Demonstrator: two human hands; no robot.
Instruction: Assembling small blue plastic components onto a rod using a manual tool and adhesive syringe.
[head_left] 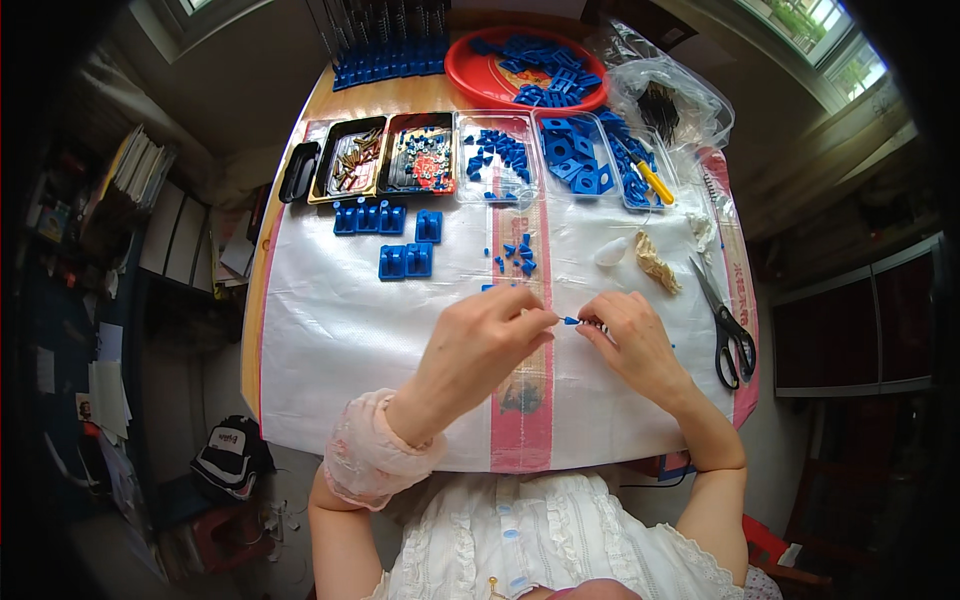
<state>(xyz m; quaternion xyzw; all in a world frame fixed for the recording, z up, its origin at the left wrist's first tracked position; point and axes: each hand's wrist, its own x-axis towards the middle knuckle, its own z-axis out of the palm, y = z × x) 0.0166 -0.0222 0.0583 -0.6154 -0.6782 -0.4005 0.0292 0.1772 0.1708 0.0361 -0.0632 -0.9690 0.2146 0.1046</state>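
Near the front edge of the tabletop [300, 130], the left hand [480, 345] and right hand [632, 340] are both pinching a tiny blue plastic piece [570, 320] between them. Farther back, black scissors [728, 325] are lying, then trays of blue parts [560, 150].

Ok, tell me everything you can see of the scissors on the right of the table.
The scissors have black looped handles and long grey metal blades. They lie flat on the white woven sheet near its red right border, blades shut or nearly so, tips pointing away from the person, handles nearer. Nothing holds them; the right hand works just to their left.
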